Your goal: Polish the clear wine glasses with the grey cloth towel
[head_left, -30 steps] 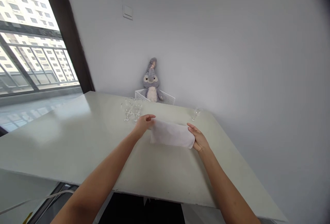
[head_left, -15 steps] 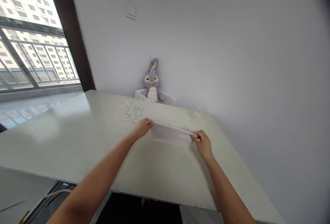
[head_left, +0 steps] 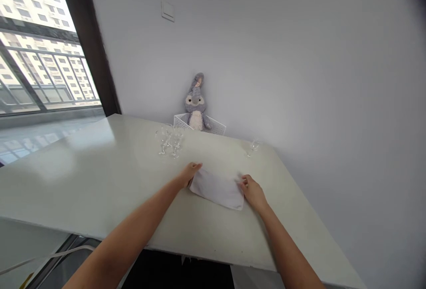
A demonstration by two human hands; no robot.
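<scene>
A white cloth (head_left: 218, 189), folded into a long strip, lies near the middle of the pale table, slightly slanted. My left hand (head_left: 189, 174) is closed on its far left corner, thumb along the edge. At the other end, my right hand (head_left: 254, 193) pinches the far right corner with bent fingers; the fingertips and that bit of cloth are slightly blurred. Beyond my left hand stands a cluster of several clear stemmed glasses (head_left: 175, 142). One more clear glass (head_left: 254, 146) is set apart, farther back on the right.
The pale table (head_left: 109, 182) runs up to the grey wall. A plush rabbit (head_left: 196, 107) sits in a white perforated basket (head_left: 217, 127) at the back edge. A white cable (head_left: 49, 255) hangs below the table's front at left. A window (head_left: 43, 62) is at far left.
The cloth, earlier held up by its far edge, has come down nearer to me and now lies flatter on the table. Both hands have lowered with it.
</scene>
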